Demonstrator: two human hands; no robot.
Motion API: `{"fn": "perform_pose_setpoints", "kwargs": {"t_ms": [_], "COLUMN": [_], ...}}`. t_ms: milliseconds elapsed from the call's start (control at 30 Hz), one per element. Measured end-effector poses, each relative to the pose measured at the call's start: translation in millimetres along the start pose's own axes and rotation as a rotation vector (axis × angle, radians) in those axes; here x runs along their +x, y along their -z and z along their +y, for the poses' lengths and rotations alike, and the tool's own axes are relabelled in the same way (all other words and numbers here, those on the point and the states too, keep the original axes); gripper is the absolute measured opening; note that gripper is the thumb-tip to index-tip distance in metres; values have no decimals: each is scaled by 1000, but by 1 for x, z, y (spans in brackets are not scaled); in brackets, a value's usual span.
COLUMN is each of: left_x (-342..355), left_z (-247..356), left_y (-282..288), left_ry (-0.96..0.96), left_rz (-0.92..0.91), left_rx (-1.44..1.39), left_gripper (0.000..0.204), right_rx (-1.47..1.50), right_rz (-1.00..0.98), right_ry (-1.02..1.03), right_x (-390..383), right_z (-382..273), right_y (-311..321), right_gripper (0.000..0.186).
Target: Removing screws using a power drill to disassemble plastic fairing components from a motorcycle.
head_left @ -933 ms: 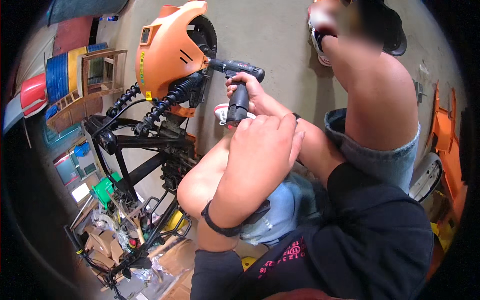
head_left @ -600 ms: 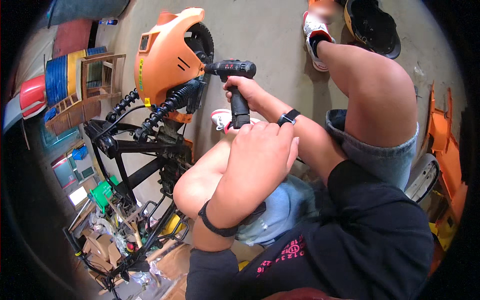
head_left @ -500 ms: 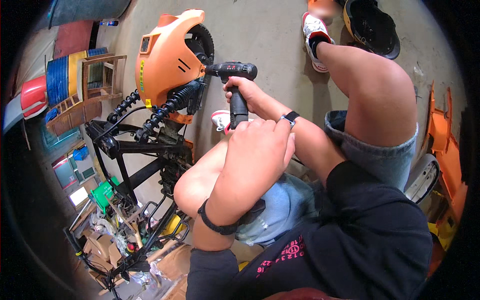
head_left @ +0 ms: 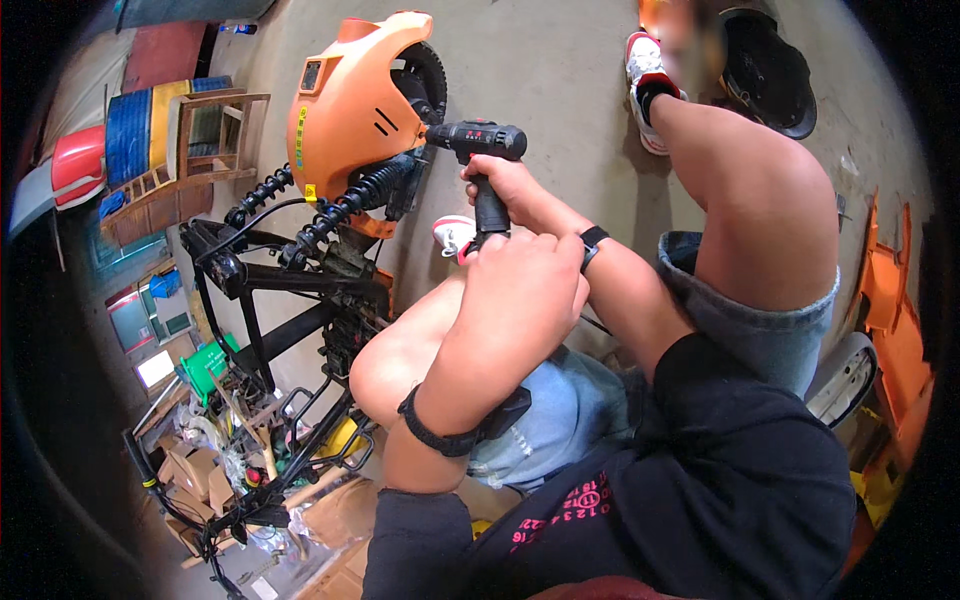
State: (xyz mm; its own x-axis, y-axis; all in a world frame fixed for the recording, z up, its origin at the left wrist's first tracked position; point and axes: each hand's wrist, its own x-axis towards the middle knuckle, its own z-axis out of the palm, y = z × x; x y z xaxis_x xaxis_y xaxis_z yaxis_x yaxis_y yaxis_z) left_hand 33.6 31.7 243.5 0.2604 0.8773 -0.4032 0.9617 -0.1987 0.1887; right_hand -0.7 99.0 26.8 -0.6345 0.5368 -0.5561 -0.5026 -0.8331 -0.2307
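A black cordless drill [head_left: 480,140] points left, its tip against the right edge of an orange fairing panel [head_left: 345,110] over a black wheel [head_left: 428,75]. My right hand [head_left: 505,188], with a watch at the wrist, is closed round the drill's grip just below its body. Lower down, my left hand [head_left: 525,285] is closed about the bottom of the grip; its back hides most of the fingers and the drill's base. Below the panel, black coil-spring shock absorbers [head_left: 355,205] join a bare black vehicle frame [head_left: 290,280].
My bent knees flank the work. Orange panels [head_left: 895,290] lie at the right, and a dark, hollow shell [head_left: 770,75] rests at the upper right. A wooden chair [head_left: 210,135] stands left. Cardboard boxes [head_left: 200,475] and loose clutter fill the lower left near the handlebar.
The whole view has shifted slightly, with the vehicle and drill appearing a little farther right. Both hands keep their hold, and the drill tip stays against the panel's edge.
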Motion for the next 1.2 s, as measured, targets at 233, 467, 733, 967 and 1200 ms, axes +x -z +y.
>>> {"fn": "perform_pose_setpoints", "kwargs": {"t_ms": [233, 467, 733, 967, 1200], "left_x": [-1, -1, -4, -13, -15], "left_z": [0, 1, -6, -26, -37], "left_y": [-1, -1, -9, -11, -16], "left_ry": [0, 14, 58, 150, 255], "left_rz": [-45, -25, -93, -83, 51], "left_rx": [-3, 40, -34, -12, -170], "left_gripper": [12, 13, 13, 19, 28], "right_rx": [-386, -1368, -1496, -913, -711], "right_rz": [38, -56, -52, 163, 225], "right_ry": [200, 709, 652, 208, 345], "right_x": [8, 1, -2, -14, -59], "right_z": [3, -15, -8, -13, -43], "right_y": [8, 27, 21, 20, -9], "right_gripper": [13, 53, 67, 24, 10]}}
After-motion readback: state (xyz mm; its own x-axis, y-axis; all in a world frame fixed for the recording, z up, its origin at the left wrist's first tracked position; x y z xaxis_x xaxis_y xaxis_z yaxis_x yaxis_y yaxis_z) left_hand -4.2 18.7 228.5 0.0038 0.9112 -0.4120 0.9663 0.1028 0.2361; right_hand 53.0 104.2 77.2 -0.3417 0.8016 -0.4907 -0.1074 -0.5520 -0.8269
